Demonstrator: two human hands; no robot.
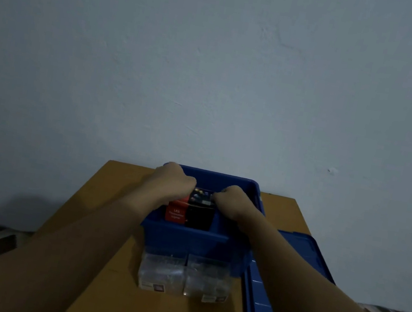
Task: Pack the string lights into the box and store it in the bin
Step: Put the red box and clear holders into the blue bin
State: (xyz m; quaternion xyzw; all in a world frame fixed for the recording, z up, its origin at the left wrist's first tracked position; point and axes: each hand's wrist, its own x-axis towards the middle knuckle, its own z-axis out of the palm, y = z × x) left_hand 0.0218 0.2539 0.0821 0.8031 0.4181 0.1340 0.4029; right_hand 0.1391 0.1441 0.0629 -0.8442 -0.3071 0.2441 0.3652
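Observation:
A blue plastic bin (192,246) stands on a wooden table against the wall. Inside it sits a red and black LED string lights box (191,214), with coloured bulbs pictured on its top. My left hand (173,180) grips the box's far left top edge, and my right hand (232,201) grips its right top edge. Both hands reach down into the bin. The lower part of the box is hidden by the bin's near wall.
Two clear plastic boxes (183,274) stand side by side on the table just in front of the bin. The blue bin lid (265,302) lies flat to the right, partly under my right forearm. A pale wall rises behind the wooden table (99,198).

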